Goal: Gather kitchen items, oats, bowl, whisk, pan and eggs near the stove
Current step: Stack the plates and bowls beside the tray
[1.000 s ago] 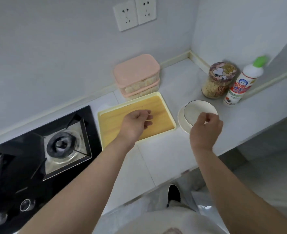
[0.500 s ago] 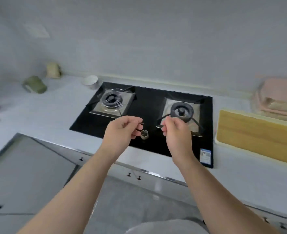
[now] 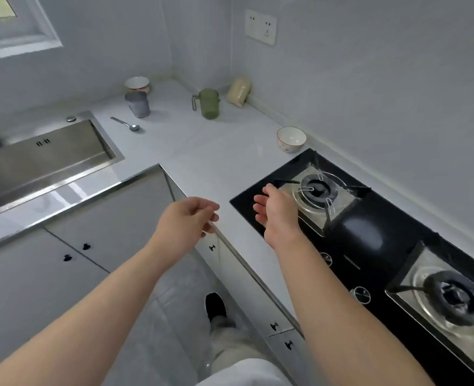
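Weighing up the two hands, which was nearer the patterned bowl (image 3: 291, 139)? the first asked.

The right hand (image 3: 274, 210), said the second. It hung over the near-left corner of the gas stove (image 3: 369, 232), palm turned to the left, fingers relaxed and grasping nothing. The bowl stood upright on the table (image 3: 202, 151), just beside the stove's far-left corner. So it lay straight beyond that hand, farther off and a little to the right.

And the left hand (image 3: 187, 218)?

Over the table's near edge, left of the right hand, fingers loosely curled and empty as far as I could tell. It was the farther of the two from the bowl.

Was anything else for the task in sight?

A beige container (image 3: 240, 90) leaned tilted against the far wall, beside a green lidded jug (image 3: 209, 103). It may have been the oats, but I could not read it. It lay well beyond the bowl and to the left. No whisk, pan or eggs showed.

So the next move?

My guess: the bowl already sat near the stove, so the reach would go past it to the far corner. That was a long stretch across the table for either hand.
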Action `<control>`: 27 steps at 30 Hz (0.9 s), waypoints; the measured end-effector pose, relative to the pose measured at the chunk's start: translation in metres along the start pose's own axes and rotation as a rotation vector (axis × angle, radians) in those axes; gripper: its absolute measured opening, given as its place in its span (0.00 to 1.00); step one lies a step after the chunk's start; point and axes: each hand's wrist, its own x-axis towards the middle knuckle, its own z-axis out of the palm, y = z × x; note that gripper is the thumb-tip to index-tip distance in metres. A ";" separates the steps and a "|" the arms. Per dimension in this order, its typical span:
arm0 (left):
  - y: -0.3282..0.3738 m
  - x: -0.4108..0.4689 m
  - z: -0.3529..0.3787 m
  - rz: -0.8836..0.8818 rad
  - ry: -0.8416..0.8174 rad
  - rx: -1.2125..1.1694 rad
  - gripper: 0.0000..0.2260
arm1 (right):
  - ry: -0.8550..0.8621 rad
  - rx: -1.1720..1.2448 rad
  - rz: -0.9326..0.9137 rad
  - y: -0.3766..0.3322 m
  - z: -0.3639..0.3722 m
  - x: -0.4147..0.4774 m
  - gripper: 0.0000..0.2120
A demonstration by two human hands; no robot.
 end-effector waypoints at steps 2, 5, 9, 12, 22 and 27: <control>0.005 0.033 -0.015 0.001 0.014 0.033 0.09 | 0.025 0.074 0.065 -0.009 0.029 0.041 0.08; 0.012 0.088 -0.032 0.014 0.010 0.098 0.09 | 0.057 0.177 0.087 -0.027 0.070 0.102 0.09; 0.022 0.173 -0.047 -0.040 0.003 0.127 0.09 | 0.115 0.319 0.184 -0.057 0.115 0.196 0.10; 0.027 0.224 -0.054 -0.074 -0.018 0.145 0.09 | 0.186 0.460 0.236 -0.080 0.132 0.259 0.15; 0.032 0.337 -0.097 -0.161 -0.022 0.131 0.08 | 0.522 0.698 0.336 -0.104 0.156 0.394 0.21; 0.025 0.364 -0.128 -0.184 -0.018 0.122 0.08 | 0.642 0.720 0.321 -0.103 0.157 0.415 0.09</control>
